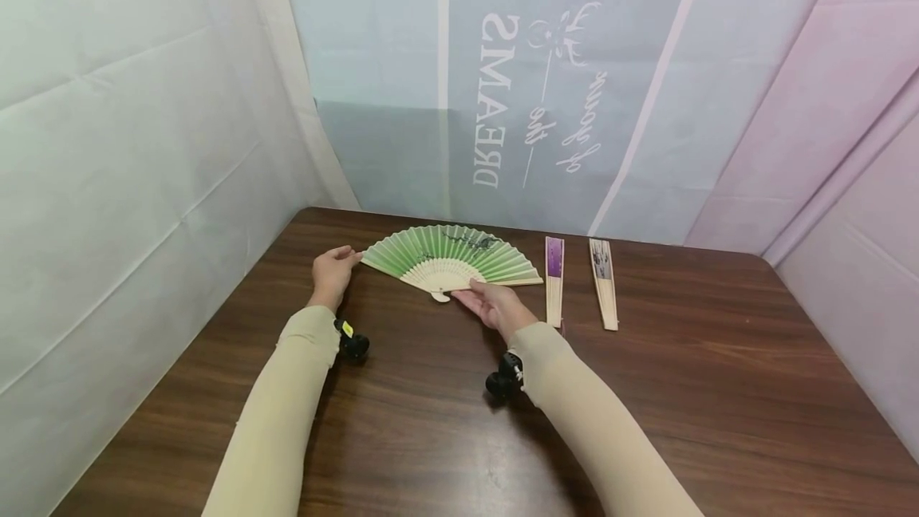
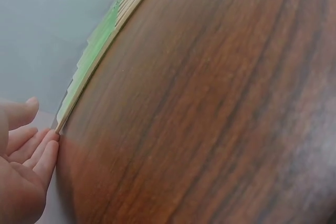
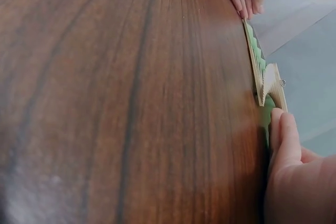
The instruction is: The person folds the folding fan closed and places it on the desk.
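A green folding fan with pale ribs and a dark branch print is spread wide near the table's far edge. My left hand is at its left end. In the left wrist view, the left fingertips touch the fan's corner while the thumb is held apart. Low on the fan's right side, near the pivot, my right hand pinches the outer rib, thumb on top and fingers below. The right wrist view shows the pale handle end lifted beyond the right fingers.
Right of the open fan lie two folded fans, one purple and one grey-patterned. The brown wooden table is bordered by a white cloth at left and a printed blue-grey cloth behind.
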The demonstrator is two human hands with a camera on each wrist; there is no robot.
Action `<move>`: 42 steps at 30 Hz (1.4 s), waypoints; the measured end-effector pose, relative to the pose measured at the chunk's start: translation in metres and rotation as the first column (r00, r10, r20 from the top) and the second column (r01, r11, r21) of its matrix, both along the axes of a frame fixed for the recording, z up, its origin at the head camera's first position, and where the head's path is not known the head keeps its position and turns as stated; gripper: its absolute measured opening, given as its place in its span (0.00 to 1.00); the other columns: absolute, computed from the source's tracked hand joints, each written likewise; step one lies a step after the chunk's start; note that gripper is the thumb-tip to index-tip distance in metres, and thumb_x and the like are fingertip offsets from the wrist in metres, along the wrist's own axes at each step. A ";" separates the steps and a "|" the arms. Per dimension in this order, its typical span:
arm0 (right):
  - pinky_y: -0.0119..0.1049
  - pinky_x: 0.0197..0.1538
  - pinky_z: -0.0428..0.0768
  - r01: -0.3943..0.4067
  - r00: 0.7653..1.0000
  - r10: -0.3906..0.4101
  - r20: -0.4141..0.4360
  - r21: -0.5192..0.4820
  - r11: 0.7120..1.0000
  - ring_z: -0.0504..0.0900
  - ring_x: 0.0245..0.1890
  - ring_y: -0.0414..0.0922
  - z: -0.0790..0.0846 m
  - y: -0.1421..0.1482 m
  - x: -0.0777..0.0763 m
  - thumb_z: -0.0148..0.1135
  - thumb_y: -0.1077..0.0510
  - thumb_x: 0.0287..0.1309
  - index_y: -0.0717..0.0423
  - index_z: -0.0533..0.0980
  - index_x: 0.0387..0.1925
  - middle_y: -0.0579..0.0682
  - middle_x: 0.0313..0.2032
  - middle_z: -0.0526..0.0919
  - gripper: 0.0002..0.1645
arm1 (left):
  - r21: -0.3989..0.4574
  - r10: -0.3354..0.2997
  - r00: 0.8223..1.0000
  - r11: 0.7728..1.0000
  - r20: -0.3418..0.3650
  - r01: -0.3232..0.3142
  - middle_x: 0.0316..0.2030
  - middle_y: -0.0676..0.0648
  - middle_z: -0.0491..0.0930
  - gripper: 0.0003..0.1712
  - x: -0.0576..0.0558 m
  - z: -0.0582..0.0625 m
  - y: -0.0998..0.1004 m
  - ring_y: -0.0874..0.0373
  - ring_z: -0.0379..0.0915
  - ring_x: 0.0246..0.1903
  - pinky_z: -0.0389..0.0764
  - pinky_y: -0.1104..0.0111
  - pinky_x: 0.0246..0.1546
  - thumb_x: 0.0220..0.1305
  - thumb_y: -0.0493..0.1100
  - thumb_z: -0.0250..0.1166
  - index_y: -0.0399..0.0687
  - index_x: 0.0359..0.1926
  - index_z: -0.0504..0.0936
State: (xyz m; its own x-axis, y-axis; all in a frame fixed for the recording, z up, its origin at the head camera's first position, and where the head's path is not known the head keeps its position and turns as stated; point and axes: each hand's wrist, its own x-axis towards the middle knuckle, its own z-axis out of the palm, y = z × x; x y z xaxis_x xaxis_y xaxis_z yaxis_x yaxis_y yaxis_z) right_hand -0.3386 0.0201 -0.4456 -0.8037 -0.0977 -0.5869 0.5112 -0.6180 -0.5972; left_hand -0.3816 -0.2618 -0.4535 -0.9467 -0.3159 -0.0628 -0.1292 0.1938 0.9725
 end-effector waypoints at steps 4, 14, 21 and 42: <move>0.35 0.60 0.79 0.014 1.000 -0.014 0.015 0.002 1.000 0.70 0.68 0.55 0.000 -0.001 0.000 0.48 0.67 0.72 0.63 0.62 0.70 0.67 0.68 0.67 0.26 | 0.043 0.019 1.000 0.999 0.009 -0.019 0.66 0.36 0.72 0.26 0.004 0.002 -0.001 0.46 0.67 0.68 0.70 0.59 0.71 0.70 0.39 0.62 0.34 0.65 0.73; 0.34 0.59 0.80 -0.015 0.998 0.019 -0.060 0.067 0.998 0.69 0.68 0.57 0.000 0.001 0.015 0.47 0.68 0.72 0.68 0.61 0.69 0.70 0.68 0.65 0.26 | 0.252 0.072 0.995 0.964 0.069 -0.087 0.59 0.40 0.77 0.25 0.018 0.005 -0.007 0.56 0.79 0.54 0.79 0.66 0.64 0.68 0.37 0.65 0.35 0.63 0.75; 0.35 0.60 0.80 -0.032 0.987 0.047 -0.153 0.097 0.995 0.87 0.45 0.50 0.002 0.011 0.030 0.47 0.67 0.73 0.71 0.63 0.66 0.72 0.55 0.78 0.23 | 0.425 0.063 0.993 0.900 0.095 -0.098 0.40 0.55 0.80 0.27 0.029 0.007 -0.009 0.69 0.83 0.35 0.81 0.68 0.61 0.64 0.36 0.68 0.37 0.63 0.76; 0.30 0.50 0.87 -0.055 0.958 0.087 -0.273 0.121 0.991 0.87 0.35 0.43 0.010 0.021 0.065 0.47 0.65 0.74 0.64 0.71 0.46 0.53 0.29 0.86 0.07 | 0.681 -0.082 0.996 0.731 0.019 0.047 0.33 0.52 0.80 0.03 0.062 0.019 0.027 0.65 0.79 0.35 0.84 0.75 0.53 0.70 0.32 0.59 0.42 0.40 0.78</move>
State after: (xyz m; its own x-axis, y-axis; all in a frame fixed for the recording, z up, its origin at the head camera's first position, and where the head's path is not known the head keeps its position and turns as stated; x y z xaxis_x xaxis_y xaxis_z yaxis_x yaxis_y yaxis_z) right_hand -0.2735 0.0412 -0.4353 -0.9295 -0.1075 -0.3528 0.3564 -0.5083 -0.7840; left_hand -0.3191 -0.2352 -0.4342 -0.9539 -0.1108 -0.2789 -0.1872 -0.5064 0.8417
